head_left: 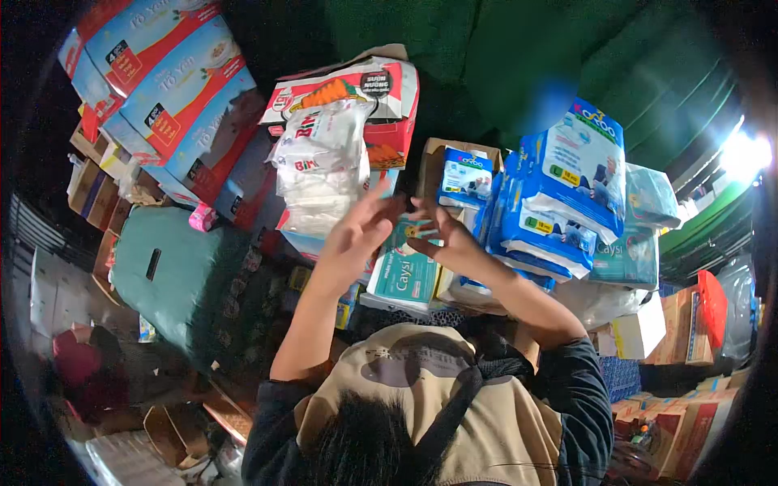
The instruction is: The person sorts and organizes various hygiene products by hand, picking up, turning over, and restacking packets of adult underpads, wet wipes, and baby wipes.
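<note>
My left hand (361,232) is raised in front of me, palm turned inward, with its fingers apart and nothing visible in them. Facing it, my right hand (450,239) has loosely bent, separated fingers and also appears to hold nothing. Both hands hover over a teal-and-white pack marked Caysi (408,274), partly hidden by them. Whether any fingertip touches it, I cannot tell. Just beyond my left hand lie stacked clear-wrapped white packs marked BiM (318,162). A small blue pack (467,176) sits beyond my right hand, with larger blue-and-white packs (571,174) piled to the right.
Red-and-white carton (393,97) stands behind the white packs. Blue-and-red cartons (174,101) are stacked at the far left, above a large green-covered bundle (166,275). At right are another teal pack (628,257), a white box (640,330) and a red plastic object (713,308).
</note>
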`<state>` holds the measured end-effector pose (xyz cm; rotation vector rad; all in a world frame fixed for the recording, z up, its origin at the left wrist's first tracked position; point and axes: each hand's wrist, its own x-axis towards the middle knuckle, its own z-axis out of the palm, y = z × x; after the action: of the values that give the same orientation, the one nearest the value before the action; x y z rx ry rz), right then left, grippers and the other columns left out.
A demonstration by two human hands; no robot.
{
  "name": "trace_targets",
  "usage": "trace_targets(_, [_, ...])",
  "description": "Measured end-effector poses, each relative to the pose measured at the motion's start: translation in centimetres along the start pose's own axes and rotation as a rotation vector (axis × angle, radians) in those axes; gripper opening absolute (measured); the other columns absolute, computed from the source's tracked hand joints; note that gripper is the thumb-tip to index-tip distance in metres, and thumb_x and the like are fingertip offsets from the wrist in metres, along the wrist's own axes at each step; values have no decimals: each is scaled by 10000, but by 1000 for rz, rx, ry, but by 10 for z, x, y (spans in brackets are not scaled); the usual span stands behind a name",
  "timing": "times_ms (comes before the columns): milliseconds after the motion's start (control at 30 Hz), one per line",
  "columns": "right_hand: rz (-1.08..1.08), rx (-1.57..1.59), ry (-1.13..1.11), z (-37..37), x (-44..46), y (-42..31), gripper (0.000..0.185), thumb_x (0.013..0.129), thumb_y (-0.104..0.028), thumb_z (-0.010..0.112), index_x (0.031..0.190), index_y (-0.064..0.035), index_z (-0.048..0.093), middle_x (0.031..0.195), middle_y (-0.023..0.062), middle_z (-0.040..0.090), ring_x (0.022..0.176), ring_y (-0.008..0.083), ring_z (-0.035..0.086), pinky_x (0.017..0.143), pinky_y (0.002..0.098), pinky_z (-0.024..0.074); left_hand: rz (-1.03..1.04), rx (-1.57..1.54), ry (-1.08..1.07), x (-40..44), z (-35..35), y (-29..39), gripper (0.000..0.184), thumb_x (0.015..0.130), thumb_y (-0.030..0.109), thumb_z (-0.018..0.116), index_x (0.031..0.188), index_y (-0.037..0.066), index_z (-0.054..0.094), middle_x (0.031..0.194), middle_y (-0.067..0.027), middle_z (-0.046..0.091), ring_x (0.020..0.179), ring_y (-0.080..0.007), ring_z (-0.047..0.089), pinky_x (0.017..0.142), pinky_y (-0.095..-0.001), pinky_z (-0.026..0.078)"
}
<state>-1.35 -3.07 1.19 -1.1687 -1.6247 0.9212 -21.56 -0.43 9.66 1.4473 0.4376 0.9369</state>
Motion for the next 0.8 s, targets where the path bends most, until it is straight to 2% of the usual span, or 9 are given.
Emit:
trace_targets(100, [321, 87, -38, 21, -2, 63, 703, 789, -135, 726, 1357, -98, 313, 1061, 100, 534, 876, 174, 563, 714, 320, 508, -195, 27, -7, -5, -17, -49, 558, 929, 164, 535, 1413, 27, 294, 1288, -170, 496, 1195, -198, 461, 1007, -317, 348])
trace_targets(200, [309, 125, 75, 55, -19, 148, 693, 792, -208, 725, 1344, -85, 323, 1039, 107, 555, 793, 186, 575, 652, 322, 511, -342, 50, 3, -17, -27, -90, 534, 924, 174, 549, 1389, 19, 338, 1250, -135, 531, 1147, -173, 495, 976, -302, 381])
trace_targets(333, [841, 248, -101, 66, -39, 160, 655, 792, -211, 712, 1320, -33, 368, 1010, 92, 591, 917, 181, 583, 741, 320, 470, -566, 41, 39, -39, -55, -177, 526, 928, 196, 548, 1374, -1, 349, 1200, -125, 566, 1106, -165, 513, 936, -294, 402])
trace_targets(467, [1113, 229, -117, 78, -79, 202, 637, 794, -247, 691, 1316, -48, 386, 1016, 84, 602, 915, 188, 580, 733, 316, 466, -614, 256, -31, -78, -112, -312, 448, 904, 261, 557, 1227, -41, 489, 1109, -193, 606, 1007, -245, 585, 846, -324, 454])
trace_targets(533, [-108, 1, -355, 79, -114, 263, 610, 798, -302, 660, 1302, -63, 414, 1042, 113, 590, 895, 221, 573, 696, 348, 476, -553, 341, -118, -100, -140, -393, 449, 882, 299, 577, 1157, -53, 537, 1075, -217, 614, 974, -283, 603, 817, -350, 470])
trace_targets(567, [-102, 4, -347, 91, -119, 276, 610, 798, -302, 660, 1302, -63, 414, 1042, 113, 590, 895, 221, 573, 696, 348, 476, -515, 659, -138, -109, -150, -431, 444, 856, 325, 594, 1086, -53, 569, 1049, -230, 616, 956, -313, 606, 803, -374, 474])
trace_targets(633, [1254, 664, 132, 119, -115, 288, 576, 808, -346, 626, 1278, -68, 443, 1095, 158, 557, 894, 260, 558, 672, 401, 488, -461, 975, -166, -108, -154, -446, 445, 831, 351, 611, 1015, -53, 600, 1023, -242, 618, 937, -342, 608, 790, -399, 477])
trace_targets(700, [1380, 433, 253, 108, -99, 226, 483, 826, -329, 598, 1221, -70, 501, 1074, 174, 558, 874, 284, 560, 669, 439, 493, -729, 919, -247, -96, -142, -421, 489, 779, 400, 655, 989, -39, 607, 1000, -219, 636, 934, -339, 617, 796, -422, 473])
trace_targets(800, [1223, 712, 261, 113, -121, 266, 397, 824, -323, 622, 1141, -89, 574, 1018, 108, 594, 859, 260, 566, 676, 420, 497, -656, 655, 4, -92, -112, -363, 509, 758, 412, 677, 1003, -30, 614, 969, -216, 645, 932, -332, 622, 795, -414, 476])
